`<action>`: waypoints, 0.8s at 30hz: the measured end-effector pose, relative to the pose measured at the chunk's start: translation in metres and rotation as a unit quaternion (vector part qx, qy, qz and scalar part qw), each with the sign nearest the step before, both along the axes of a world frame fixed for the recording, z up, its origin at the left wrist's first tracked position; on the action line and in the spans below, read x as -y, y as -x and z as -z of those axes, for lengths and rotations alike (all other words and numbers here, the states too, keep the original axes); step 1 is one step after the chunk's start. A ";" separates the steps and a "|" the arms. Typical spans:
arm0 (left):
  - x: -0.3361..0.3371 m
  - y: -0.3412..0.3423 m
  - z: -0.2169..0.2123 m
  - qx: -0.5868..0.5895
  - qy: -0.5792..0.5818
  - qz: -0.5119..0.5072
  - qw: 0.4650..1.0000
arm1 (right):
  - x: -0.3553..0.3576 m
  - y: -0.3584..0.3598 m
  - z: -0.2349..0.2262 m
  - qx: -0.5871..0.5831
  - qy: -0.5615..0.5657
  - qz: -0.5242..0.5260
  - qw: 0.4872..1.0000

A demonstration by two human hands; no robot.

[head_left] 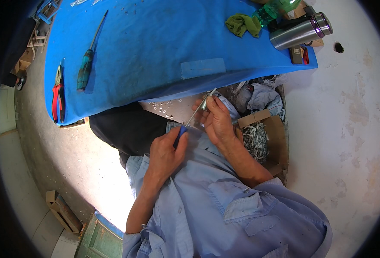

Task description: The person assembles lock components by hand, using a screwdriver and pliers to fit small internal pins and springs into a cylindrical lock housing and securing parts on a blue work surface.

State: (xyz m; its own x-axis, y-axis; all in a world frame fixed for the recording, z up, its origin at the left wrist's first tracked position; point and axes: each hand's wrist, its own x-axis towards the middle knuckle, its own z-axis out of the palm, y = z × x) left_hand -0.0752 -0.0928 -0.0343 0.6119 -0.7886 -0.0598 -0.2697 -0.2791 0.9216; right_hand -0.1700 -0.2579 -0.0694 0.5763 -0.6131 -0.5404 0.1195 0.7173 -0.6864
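My left hand (163, 154) is closed round the blue handle of a thin screwdriver-like tool (181, 134). Its metal shaft slants up and right toward my other hand. Between the thumb and fingers of my right hand (218, 119) is a small silvery metal piece (204, 105), roughly cone-shaped, with a pale narrow end above it. The shaft's tip meets this piece, but whether it goes inside I cannot tell. Both hands are over my lap, just below the front edge of the blue-covered table (134, 64).
Red-handled pliers (58, 101) and a teal-handled screwdriver (85, 71) lie at the table's left. A green cloth (243, 25), a green bottle (266, 13) and a steel flask (299, 33) are at its far right. Beside my right arm stands a cardboard box (278, 144) of metal bits.
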 end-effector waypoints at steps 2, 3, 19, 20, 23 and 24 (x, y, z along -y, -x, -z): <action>0.000 0.000 0.001 -0.001 0.000 0.001 1.000 | -0.001 -0.001 -0.005 -0.007 0.001 -0.005 1.000; 0.000 0.000 0.002 0.003 0.004 -0.001 1.000 | -0.001 -0.001 -0.004 0.001 -0.006 0.001 1.000; 0.009 0.002 0.002 0.011 -0.007 -0.006 1.000 | -0.020 -0.004 0.001 0.038 -0.059 0.006 0.998; 0.010 0.002 0.002 0.002 -0.004 -0.003 1.000 | -0.023 -0.002 0.003 0.042 -0.060 -0.024 0.997; 0.010 0.002 0.001 -0.007 0.006 -0.031 0.999 | -0.028 -0.008 -0.004 0.026 -0.061 0.056 0.996; 0.009 0.002 0.000 -0.012 0.007 -0.039 0.999 | -0.013 -0.001 0.005 0.052 -0.070 0.058 0.995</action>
State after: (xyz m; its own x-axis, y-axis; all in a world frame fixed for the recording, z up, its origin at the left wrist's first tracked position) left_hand -0.0772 -0.1019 -0.0346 0.6694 -0.7400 -0.0653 -0.2252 -0.2859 0.9314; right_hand -0.1691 -0.2445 -0.0745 0.5642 -0.6015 -0.5655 0.2718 0.7821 -0.5608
